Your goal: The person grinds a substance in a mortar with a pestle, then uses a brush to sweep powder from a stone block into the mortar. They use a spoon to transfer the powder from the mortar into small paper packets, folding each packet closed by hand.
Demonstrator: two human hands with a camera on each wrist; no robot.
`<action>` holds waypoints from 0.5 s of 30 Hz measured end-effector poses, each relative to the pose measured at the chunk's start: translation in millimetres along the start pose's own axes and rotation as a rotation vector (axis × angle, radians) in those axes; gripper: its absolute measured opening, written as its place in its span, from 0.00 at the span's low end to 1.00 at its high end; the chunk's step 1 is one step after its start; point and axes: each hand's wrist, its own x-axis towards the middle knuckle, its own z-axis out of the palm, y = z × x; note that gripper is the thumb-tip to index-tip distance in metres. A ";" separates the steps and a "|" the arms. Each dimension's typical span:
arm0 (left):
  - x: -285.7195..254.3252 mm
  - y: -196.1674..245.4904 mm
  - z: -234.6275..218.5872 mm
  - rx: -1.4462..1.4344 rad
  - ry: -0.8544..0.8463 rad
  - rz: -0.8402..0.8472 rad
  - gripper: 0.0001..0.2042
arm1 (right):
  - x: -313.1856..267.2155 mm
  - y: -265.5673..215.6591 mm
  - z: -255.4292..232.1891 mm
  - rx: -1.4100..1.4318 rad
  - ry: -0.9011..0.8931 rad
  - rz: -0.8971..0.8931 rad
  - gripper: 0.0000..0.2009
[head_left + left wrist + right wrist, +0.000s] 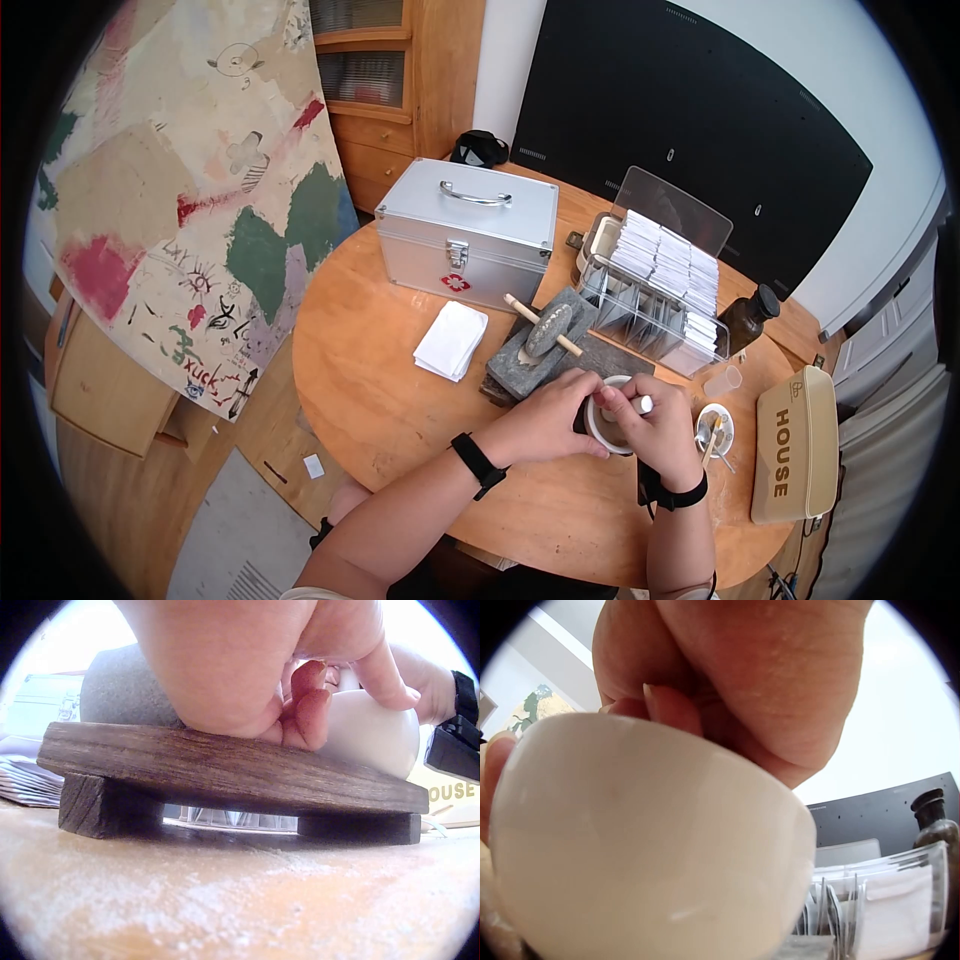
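A white mortar (652, 840) stands on a dark wooden stand (225, 769) on the round table. My left hand (550, 415) grips the mortar at its left side; in the left wrist view its thumb lies over the white wall and other fingers curl beside it. My right hand (660, 430) holds a white pestle (643, 405) over the mortar, its rounded end poking out of the fist. The pestle's lower part is hidden. Left of the mortar is a grey stone trough (515, 370) with a stone wheel (550, 330) on a wooden axle.
Behind stand a silver case (465, 230) and a clear box of white packets (660, 260). White papers (451, 340) lie left of the trough. At right are a small dish with spoons (714, 428), a clear cup (722, 380), a dark bottle (750, 317) and a beige HOUSE box (795, 445).
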 end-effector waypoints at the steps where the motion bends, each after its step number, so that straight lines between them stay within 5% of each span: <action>1: -0.1 0.1 -0.2 0.001 0.000 0.001 0.35 | 0.1 -0.8 -0.2 -0.007 -0.002 0.002 0.13; 15: 0.3 0.1 0.1 0.000 -0.009 -0.014 0.35 | 0.2 -2.8 0.6 -0.036 -0.011 -0.007 0.13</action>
